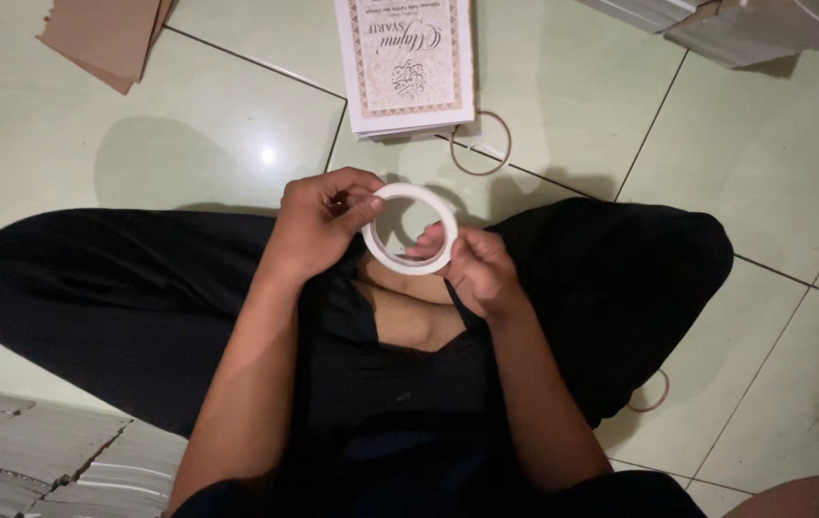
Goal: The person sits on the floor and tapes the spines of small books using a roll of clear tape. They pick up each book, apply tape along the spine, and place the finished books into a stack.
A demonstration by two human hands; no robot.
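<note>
Tape roll (pixel 410 229) upright between both hands, opening facing camera.

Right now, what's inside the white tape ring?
Through the white tape ring, held by left hand and right hand, show pale floor tile in shadow and right-hand fingertips curled in at the lower edge. The fingers cover part of the rim.

Stack of printed booklets (pixel 407 62): on floor beyond the gripped tape ring, rectangular, white cover with ornate brown-and-cream border. Brown cardboard sheets (pixel 107 34): far left of grip. Grey-white wrapped bundles (pixel 735 24): far right beyond grip. Pale stacked packs (pixel 35 456): near left, behind grip.
</note>
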